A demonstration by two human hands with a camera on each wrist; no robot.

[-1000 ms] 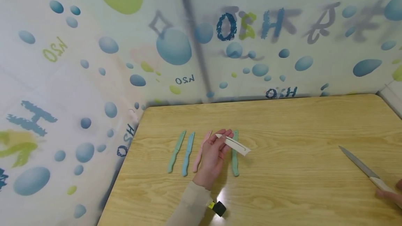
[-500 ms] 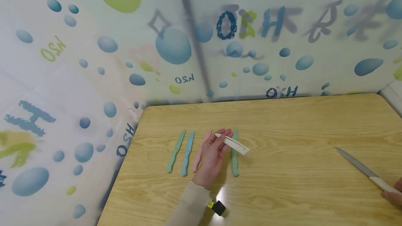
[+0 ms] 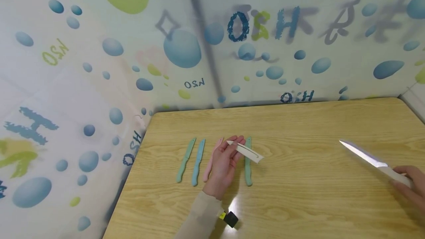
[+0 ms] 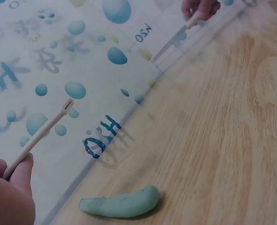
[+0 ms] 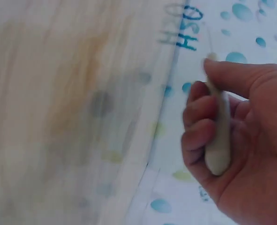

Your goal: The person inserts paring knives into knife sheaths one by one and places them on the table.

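My left hand (image 3: 221, 165) pinches a cream knife sheath (image 3: 250, 153) between thumb and fingers, above the table. A slot runs along the sheath, and its wide end points right; the left wrist view shows the opening. Off to the right, my right hand (image 3: 411, 182) grips a kitchen knife (image 3: 362, 153) by its cream handle (image 5: 218, 152), the bare blade pointing left and away. Under and beside my left hand lie a pink knife (image 3: 208, 169), partly hidden by it, and a green knife (image 3: 248, 172), whose upper part the sheath overlaps.
Farther left on the wooden table (image 3: 299, 202) lie a blue knife (image 3: 198, 163) and another green knife (image 3: 186, 161), roughly parallel. A small black cube with a yellow tag (image 3: 231, 219) shows beside the left sleeve (image 3: 202, 213). A patterned wall (image 3: 279, 84) borders the table's far edge.
My right hand has moved left and up with the knife, and the blade now catches the light. The left hand and sheath have stayed nearly still.
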